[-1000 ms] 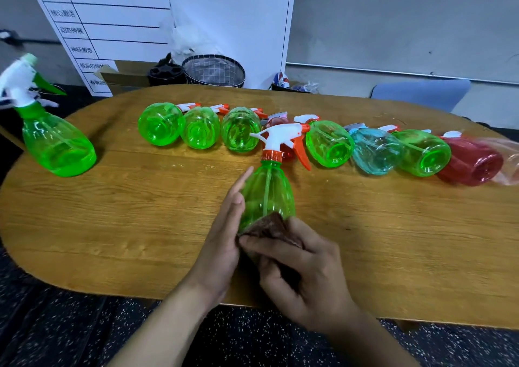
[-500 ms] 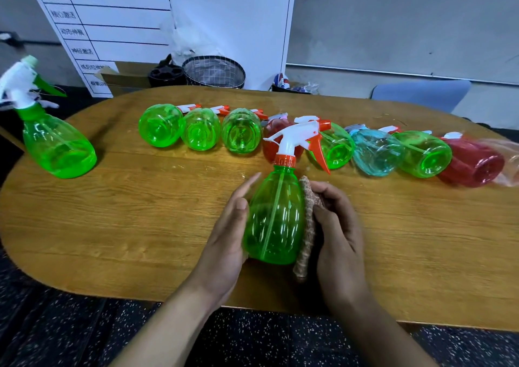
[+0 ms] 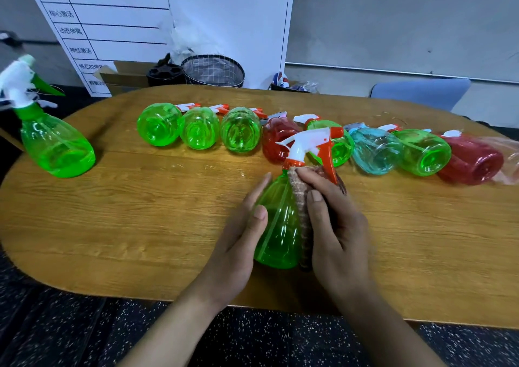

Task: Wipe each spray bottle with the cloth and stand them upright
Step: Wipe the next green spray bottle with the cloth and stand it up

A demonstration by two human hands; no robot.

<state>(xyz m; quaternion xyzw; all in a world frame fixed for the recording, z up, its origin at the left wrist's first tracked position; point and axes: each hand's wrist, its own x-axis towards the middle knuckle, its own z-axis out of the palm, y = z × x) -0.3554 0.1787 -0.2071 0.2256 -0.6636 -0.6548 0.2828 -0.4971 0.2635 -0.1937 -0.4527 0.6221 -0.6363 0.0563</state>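
Observation:
A green spray bottle (image 3: 276,226) with a white and orange trigger head stands upright near the table's front edge. My left hand (image 3: 241,240) holds its left side, thumb and fingers around the body. My right hand (image 3: 334,226) presses a brown cloth (image 3: 302,198) against the bottle's right side and shoulder, fingers curled over the cloth. Behind it several bottles lie in a row on their sides: green (image 3: 158,123), (image 3: 200,128), (image 3: 240,129), red (image 3: 276,139), blue (image 3: 375,150), green (image 3: 422,153), red (image 3: 471,160). Another green bottle (image 3: 57,146) stands upright at the far left.
The oval wooden table (image 3: 140,212) carries everything. Beyond its far edge are a mesh basket (image 3: 213,70), a cardboard box (image 3: 123,76), a white chart board (image 3: 112,15) and a blue chair back (image 3: 420,91). A clear plastic bag (image 3: 508,159) lies at the right end.
My right hand with the cloth has slid up from the bottle's base, along its right side, to the shoulder near the neck. The bottle has come closer to upright; my left hand still steadies it.

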